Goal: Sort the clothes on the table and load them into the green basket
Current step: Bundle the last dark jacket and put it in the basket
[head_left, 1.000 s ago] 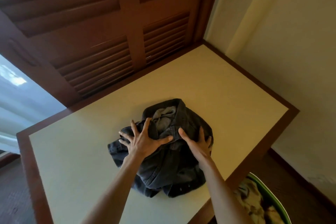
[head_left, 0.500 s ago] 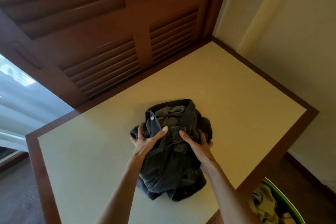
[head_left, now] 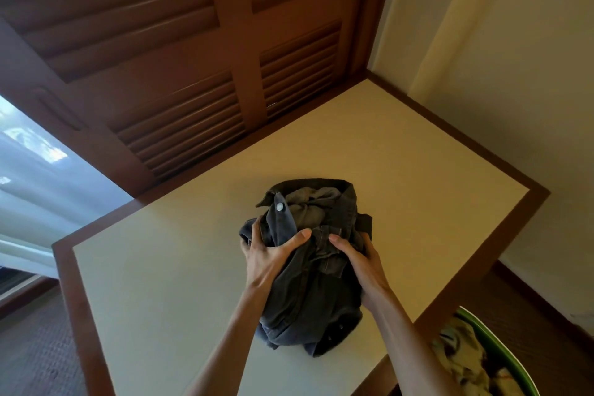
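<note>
A bundled dark grey denim garment [head_left: 313, 296] with a metal button lies in the middle of the cream table [head_left: 167, 267]. My left hand [head_left: 268, 259] grips its left side, thumb across the top and fingers curled round the edge. My right hand [head_left: 361, 262] grips its right side in the same way. The green basket [head_left: 501, 352] shows at the bottom right, below the table's corner, with light-coloured clothes [head_left: 463, 354] inside it.
The table has a brown wooden border [head_left: 514, 212] and stands against brown louvred shutters [head_left: 180, 67]. A pale wall rises at the right. White curtains [head_left: 35, 177] hang at the left. Dark floor lies around the table.
My hands went from lying flat with spread fingers on the garment to curling round its two sides, squeezing it into a tighter, taller bundle.
</note>
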The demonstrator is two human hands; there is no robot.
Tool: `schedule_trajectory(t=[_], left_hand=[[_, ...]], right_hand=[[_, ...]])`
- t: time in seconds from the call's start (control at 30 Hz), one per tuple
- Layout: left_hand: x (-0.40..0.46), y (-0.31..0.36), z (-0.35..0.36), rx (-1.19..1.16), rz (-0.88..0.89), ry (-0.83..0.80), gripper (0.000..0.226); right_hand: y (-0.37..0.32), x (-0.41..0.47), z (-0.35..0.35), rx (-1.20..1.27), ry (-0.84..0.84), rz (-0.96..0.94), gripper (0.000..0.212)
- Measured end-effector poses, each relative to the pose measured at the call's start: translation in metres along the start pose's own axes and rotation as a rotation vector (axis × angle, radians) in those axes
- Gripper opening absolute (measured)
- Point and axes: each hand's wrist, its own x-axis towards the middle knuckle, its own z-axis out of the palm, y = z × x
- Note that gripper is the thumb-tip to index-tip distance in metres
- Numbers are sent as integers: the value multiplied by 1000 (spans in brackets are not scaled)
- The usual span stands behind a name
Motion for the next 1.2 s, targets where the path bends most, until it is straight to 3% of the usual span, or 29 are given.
schedule_trajectory(t=[0.3, 0.5, 0.63, 0.9, 1.07, 1.2], left_hand=[[-92, 18, 85, 10, 141, -165, 138], [-174, 13, 167, 50, 213, -314, 132], [-216, -8, 207, 114, 224, -327, 124], [-275, -90, 273, 143, 99, -264, 121], [-284, -144, 298, 135, 57, -226, 126], [-274, -180, 314, 140, -7, -205, 129]], right_hand=[[-6, -86, -112, 54, 272, -165, 64], [13, -152, -219, 100, 447, -181, 72], [44, -180, -270, 147, 506, -152, 74], [124, -203, -349, 97, 464, -61, 70], [167, -201, -377, 104, 403, -78, 52], [198, -180, -387, 49, 336, 2, 69]])
